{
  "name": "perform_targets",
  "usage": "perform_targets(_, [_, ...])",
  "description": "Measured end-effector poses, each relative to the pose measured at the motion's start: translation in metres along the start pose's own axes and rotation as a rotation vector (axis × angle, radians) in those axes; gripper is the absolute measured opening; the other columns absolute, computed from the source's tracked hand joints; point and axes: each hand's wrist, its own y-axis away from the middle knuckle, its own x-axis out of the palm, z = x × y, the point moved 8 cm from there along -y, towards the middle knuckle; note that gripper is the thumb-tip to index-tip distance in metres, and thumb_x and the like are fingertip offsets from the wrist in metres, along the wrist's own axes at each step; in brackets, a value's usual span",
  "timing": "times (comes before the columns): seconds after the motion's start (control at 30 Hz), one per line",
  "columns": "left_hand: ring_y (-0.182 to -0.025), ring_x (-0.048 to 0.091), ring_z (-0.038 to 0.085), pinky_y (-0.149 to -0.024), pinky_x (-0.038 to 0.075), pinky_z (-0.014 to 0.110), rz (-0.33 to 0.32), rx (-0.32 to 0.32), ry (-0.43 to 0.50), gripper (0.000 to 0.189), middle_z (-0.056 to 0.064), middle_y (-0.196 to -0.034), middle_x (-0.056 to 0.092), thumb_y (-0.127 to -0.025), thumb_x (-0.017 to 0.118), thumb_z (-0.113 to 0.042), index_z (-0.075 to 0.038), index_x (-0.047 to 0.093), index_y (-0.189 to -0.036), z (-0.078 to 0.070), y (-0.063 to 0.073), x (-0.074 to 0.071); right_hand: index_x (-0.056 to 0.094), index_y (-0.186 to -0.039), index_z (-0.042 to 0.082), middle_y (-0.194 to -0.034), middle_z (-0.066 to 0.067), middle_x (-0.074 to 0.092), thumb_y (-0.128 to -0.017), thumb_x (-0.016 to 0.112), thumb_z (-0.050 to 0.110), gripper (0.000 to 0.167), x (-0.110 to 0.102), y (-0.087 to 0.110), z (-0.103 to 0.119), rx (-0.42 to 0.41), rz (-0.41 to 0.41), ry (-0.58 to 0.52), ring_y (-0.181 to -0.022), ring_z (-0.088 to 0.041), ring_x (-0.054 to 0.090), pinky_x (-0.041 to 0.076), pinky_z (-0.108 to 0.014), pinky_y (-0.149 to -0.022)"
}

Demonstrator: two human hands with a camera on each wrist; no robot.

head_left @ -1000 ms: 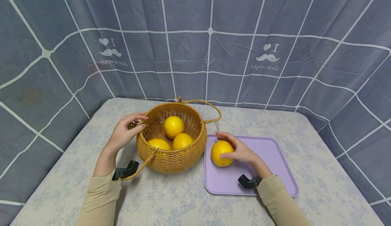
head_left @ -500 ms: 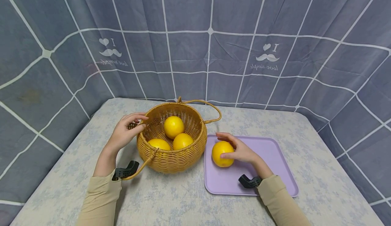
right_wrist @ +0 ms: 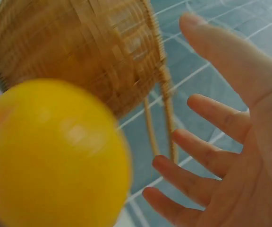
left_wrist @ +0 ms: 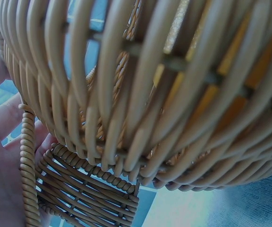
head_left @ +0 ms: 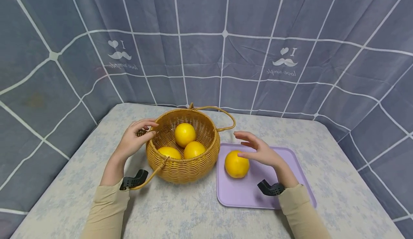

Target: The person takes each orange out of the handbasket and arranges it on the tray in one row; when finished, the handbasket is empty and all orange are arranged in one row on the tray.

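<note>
A round brown wicker basket [head_left: 182, 170] stands left of the middle of the table, its two looped handles folded outward. Three oranges lie inside it, one orange [head_left: 185, 135] toward the back. My left hand [head_left: 133, 140] holds the basket at its left rim, fingertips over the edge; in the left wrist view the wickerwork hides part of that hand. Another orange [head_left: 237, 164] sits on the left part of a lilac tray [head_left: 274, 196]. Just above and right of this orange is my right hand [head_left: 259, 151], fingers spread and apart from it, with nothing in the palm [right_wrist: 259, 179].
The tray lies close to the basket's right side. One basket handle [head_left: 227, 118] juts out behind the tray's back left corner, the other beside my left wrist. A blue-grey gridded curtain [head_left: 206, 52] hangs behind the pale patterned tablecloth [head_left: 180, 210].
My right hand has let go of the orange on the tray and lifted up and to the right. That orange stays on the tray. My left hand keeps its place on the basket.
</note>
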Motion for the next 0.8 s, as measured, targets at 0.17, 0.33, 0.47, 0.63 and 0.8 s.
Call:
perform_targets(0.17, [-0.094, 0.042, 0.028, -0.073, 0.036, 0.022, 0.011, -0.004, -0.005, 0.025, 0.026, -0.125, 0.052, -0.088, 0.056, 0.003, 0.012, 0.06, -0.11, 0.0, 0.0, 0.001, 0.045, -0.136, 0.005, -0.138, -0.009, 0.045, -0.085, 0.068, 0.006, 0.056, -0.004, -0.017, 0.026, -0.013, 0.037, 0.018, -0.126, -0.028, 0.043, 0.034, -0.045, -0.103])
perform_targets(0.33, [-0.094, 0.041, 0.026, -0.073, 0.036, 0.022, 0.014, -0.011, -0.007, 0.025, 0.026, -0.125, 0.052, -0.088, 0.056, 0.002, 0.012, 0.06, -0.111, 0.0, 0.0, 0.001, 0.046, -0.136, 0.009, -0.137, -0.008, 0.047, -0.086, 0.068, 0.012, 0.055, -0.002, -0.039, 0.052, -0.024, 0.103, 0.048, -0.125, -0.029, 0.045, 0.036, -0.044, -0.102])
perform_targets(0.47, [-0.093, 0.042, 0.027, -0.073, 0.036, 0.021, 0.006, -0.004, 0.0, 0.025, 0.026, -0.124, 0.053, -0.088, 0.056, 0.003, 0.012, 0.06, -0.11, 0.0, 0.0, 0.0, 0.046, -0.136, 0.009, -0.136, -0.009, 0.048, -0.087, 0.067, 0.013, 0.054, 0.0, -0.058, 0.068, -0.033, 0.14, 0.048, -0.122, -0.032, 0.047, 0.037, -0.048, -0.1])
perform_targets(0.63, [-0.093, 0.043, 0.029, -0.075, 0.037, 0.02, -0.006, 0.015, 0.017, 0.024, 0.027, -0.123, 0.054, -0.086, 0.057, 0.005, 0.013, 0.061, -0.109, 0.0, -0.001, -0.001, 0.046, -0.136, 0.007, -0.136, -0.009, 0.048, -0.087, 0.066, 0.012, 0.053, 0.005, -0.083, 0.086, -0.058, 0.171, 0.027, -0.122, -0.027, 0.047, 0.037, -0.048, -0.1])
perform_targets(0.8, [-0.092, 0.043, 0.03, -0.075, 0.037, 0.022, -0.003, 0.014, 0.021, 0.024, 0.027, -0.124, 0.053, -0.086, 0.058, 0.005, 0.013, 0.061, -0.108, 0.001, 0.0, -0.001, 0.047, -0.136, 0.005, -0.136, -0.006, 0.049, -0.087, 0.065, 0.012, 0.052, 0.018, -0.106, 0.1, -0.065, 0.227, -0.005, -0.124, -0.03, 0.045, 0.038, -0.043, -0.1])
